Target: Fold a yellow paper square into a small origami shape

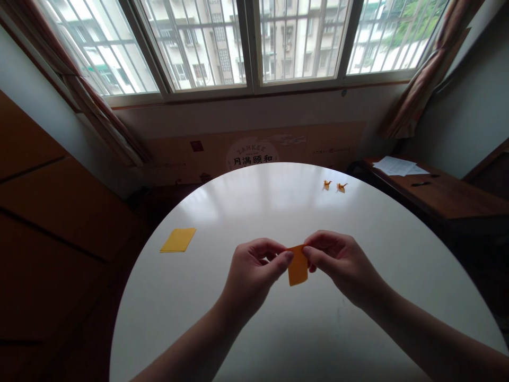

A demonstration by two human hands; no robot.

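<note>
Between my two hands hangs a small folded piece of orange paper [298,269], held up over the white round table [254,318]. My left hand [256,265] pinches its upper left corner between thumb and forefinger. At the upper right corner, my right hand [334,254] grips the paper the same way, its other fingers curled behind. Off to the left on the table lies a stack of square yellow paper [178,240]. Two little folded paper cranes, one [326,184] beside the other [341,187], stand near the far right edge.
Beyond the table's far edge is a printed cardboard panel [170,154] below barred windows. A brown side desk [457,196] at the right bears white sheets [397,166] and a dark pen [420,184]. Wooden cabinets [47,239] stand at the left.
</note>
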